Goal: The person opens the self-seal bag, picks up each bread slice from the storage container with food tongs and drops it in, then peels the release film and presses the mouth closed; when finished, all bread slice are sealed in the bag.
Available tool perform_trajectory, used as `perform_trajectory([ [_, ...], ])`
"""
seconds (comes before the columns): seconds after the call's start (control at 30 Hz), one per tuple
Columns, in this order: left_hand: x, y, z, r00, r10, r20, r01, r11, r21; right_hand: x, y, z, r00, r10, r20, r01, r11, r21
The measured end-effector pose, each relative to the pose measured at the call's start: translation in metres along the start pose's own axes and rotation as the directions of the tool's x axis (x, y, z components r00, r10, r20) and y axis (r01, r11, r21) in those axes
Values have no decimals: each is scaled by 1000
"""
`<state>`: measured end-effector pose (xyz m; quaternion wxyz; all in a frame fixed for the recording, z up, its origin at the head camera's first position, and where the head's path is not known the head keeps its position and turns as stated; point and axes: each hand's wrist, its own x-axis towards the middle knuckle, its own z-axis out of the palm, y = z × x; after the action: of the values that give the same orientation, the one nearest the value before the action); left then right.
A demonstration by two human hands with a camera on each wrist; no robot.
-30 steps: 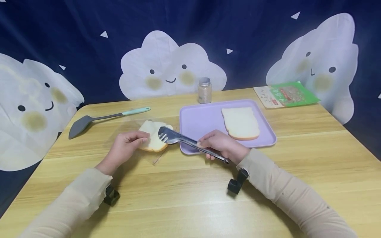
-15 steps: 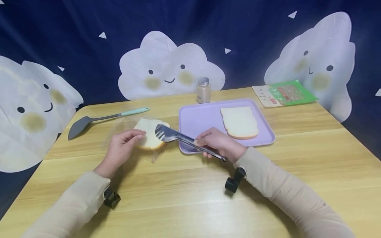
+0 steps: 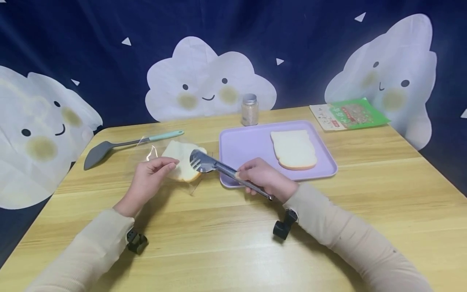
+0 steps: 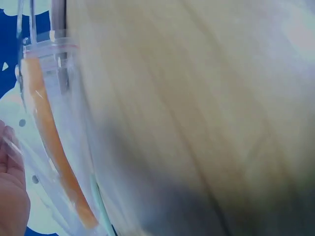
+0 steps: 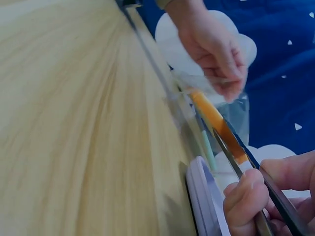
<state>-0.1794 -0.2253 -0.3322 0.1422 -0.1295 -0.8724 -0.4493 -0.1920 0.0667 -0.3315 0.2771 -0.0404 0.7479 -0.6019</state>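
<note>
My left hand (image 3: 147, 178) pinches a clear plastic zip bag (image 3: 151, 153) between thumb and fingertips. A white bread slice (image 3: 178, 151) with a browned crust is inside the bag, held up above the table. My right hand (image 3: 266, 178) grips metal tongs (image 3: 230, 170), whose slotted head overlaps the slice's right side. In the right wrist view the two tong arms (image 5: 280, 196) lie either side of the crust (image 5: 216, 118). The left wrist view shows the crust edge-on within the bag (image 4: 69, 137). A second bread slice (image 3: 293, 148) lies flat on the purple tray (image 3: 244, 142).
A grey spatula (image 3: 100, 154) with a mint handle lies at the left rear. A small glass jar (image 3: 249, 111) with a metal lid stands behind the tray. At the right rear is a flat green and white packet (image 3: 352, 115). A patterned dark blue cloth hangs beyond the wooden table (image 3: 219, 235).
The tongs and the slice have shifted slightly left and away, bringing the slice further in behind my left fingers. Bright glints now show on the bag's left part. The tray and its slice stay put.
</note>
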Motion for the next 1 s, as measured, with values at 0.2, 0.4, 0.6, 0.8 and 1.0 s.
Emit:
perform_trajectory([
  [0.2,-1,0,4,1000,-23,18,23,1000,10,0,2,1,999,26,35,-30,994,103],
  [0.4,-3,1,4,1000,10,15,-10,1000,9,0,-1,10,1000,11,-6,-11,1000,8],
  [0.6,0,0,4,1000,9,0,-9,1000,16,2,-4,14,1000,18,0,-18,1000,2],
  [0.8,-2,-10,-2,998,-65,13,64,995,76,1,1,10,997,56,59,-64,990,129],
  [1.0,-3,-11,-2,999,-51,12,50,998,39,3,1,12,997,50,53,-57,989,137],
])
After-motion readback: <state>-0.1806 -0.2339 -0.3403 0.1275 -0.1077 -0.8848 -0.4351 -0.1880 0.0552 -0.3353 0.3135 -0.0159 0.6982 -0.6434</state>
